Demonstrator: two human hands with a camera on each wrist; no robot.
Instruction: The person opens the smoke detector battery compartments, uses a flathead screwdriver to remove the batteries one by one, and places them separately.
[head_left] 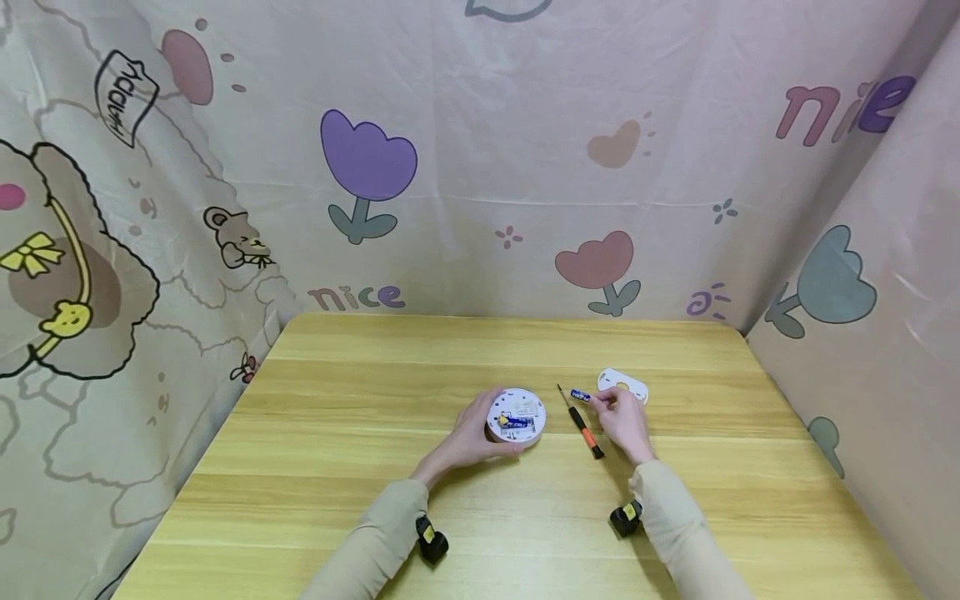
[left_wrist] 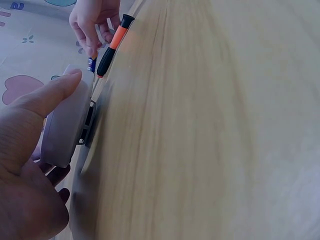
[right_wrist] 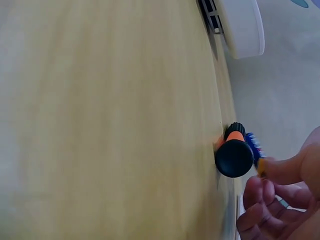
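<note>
My left hand [head_left: 474, 433] grips a round white device [head_left: 525, 402] by its side, thumb along the near edge. A blue battery [head_left: 516, 422] lies in a recess on the device's upward face. Between thumb and fingertips, my right hand [head_left: 622, 418] pinches another blue battery [head_left: 581, 396], which has a yellow end in the right wrist view. The pinched battery [right_wrist: 254, 144] is held to the right of the device, near a screwdriver [head_left: 581, 429] with a black and orange handle. In the left wrist view, the white side of the device [left_wrist: 65, 125] shows under my thumb.
Behind my right hand lies a flat white plate [head_left: 622, 383] with rounded ends. The wooden table [head_left: 345, 400] meets a patterned cloth [head_left: 465, 167] at the back and sides. Each wrist carries a small black camera.
</note>
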